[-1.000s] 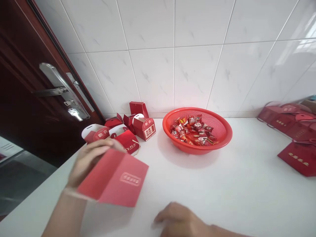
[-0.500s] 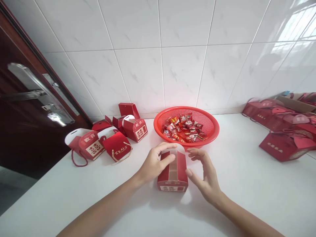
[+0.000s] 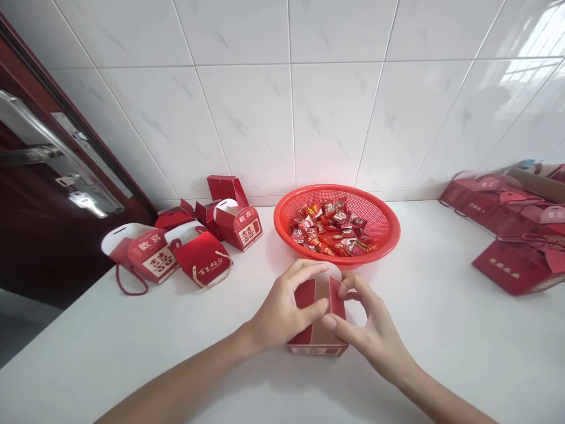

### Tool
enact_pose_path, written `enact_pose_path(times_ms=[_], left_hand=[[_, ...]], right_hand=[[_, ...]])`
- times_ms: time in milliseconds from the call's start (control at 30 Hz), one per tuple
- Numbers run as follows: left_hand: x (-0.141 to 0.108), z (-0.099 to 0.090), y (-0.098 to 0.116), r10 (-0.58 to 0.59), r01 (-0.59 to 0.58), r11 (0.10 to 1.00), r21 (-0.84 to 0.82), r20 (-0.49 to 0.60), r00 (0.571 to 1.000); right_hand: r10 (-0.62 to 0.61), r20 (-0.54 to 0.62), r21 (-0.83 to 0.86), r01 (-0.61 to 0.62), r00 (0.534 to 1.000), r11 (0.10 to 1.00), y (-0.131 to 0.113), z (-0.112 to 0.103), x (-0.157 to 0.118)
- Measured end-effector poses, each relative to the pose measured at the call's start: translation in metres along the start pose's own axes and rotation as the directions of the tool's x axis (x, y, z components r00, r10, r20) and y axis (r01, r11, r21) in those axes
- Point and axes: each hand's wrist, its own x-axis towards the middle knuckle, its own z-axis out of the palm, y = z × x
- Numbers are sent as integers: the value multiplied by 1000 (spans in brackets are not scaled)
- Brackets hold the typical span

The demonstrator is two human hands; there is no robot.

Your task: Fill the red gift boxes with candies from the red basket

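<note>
In front of me on the white table is a small red gift box (image 3: 304,327). Its top is partly open, with a brown inside showing between the side flaps and a pale rounded tab at the far end. My left hand (image 3: 293,306) curls over its left side, with the thumb across the opening and the fingers by the far tab. At the right flap, my right hand (image 3: 364,318) has its thumb and index finger closed about the flap's edge. Just behind the box stands a red plastic basket (image 3: 391,235) with wrapped candies (image 3: 326,227) in it.
On the left stand several red gift boxes (image 3: 205,259), some with rope handles. More red boxes (image 3: 516,268) are piled at the right edge beside a brown carton (image 3: 541,184). A tiled wall (image 3: 247,118) rises behind the table, and a dark door (image 3: 26,235) is at the left.
My right hand has come in from beside the box onto its right flap. The left hand stays over the box. The camera view has shifted slightly.
</note>
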Motion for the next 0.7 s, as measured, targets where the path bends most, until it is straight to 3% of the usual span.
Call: enact_pose_path(times_ms=[200, 467, 567, 700], left_hand=[[1, -8, 4, 21, -25, 998, 64, 52, 998], [4, -28, 16, 37, -47, 985, 166, 65, 997], [1, -31, 21, 12, -32, 980, 197, 103, 995], [2, -34, 19, -106, 85, 987, 134, 158, 982]], right_hand=[[-17, 106, -72, 25, 994, 997, -11, -21, 5], [-54, -81, -292, 28, 995, 956, -5, -45, 17], [-46, 12, -264, 47, 999, 963, -2, -46, 18], [36, 235, -118, -8, 971, 993, 0, -47, 19]])
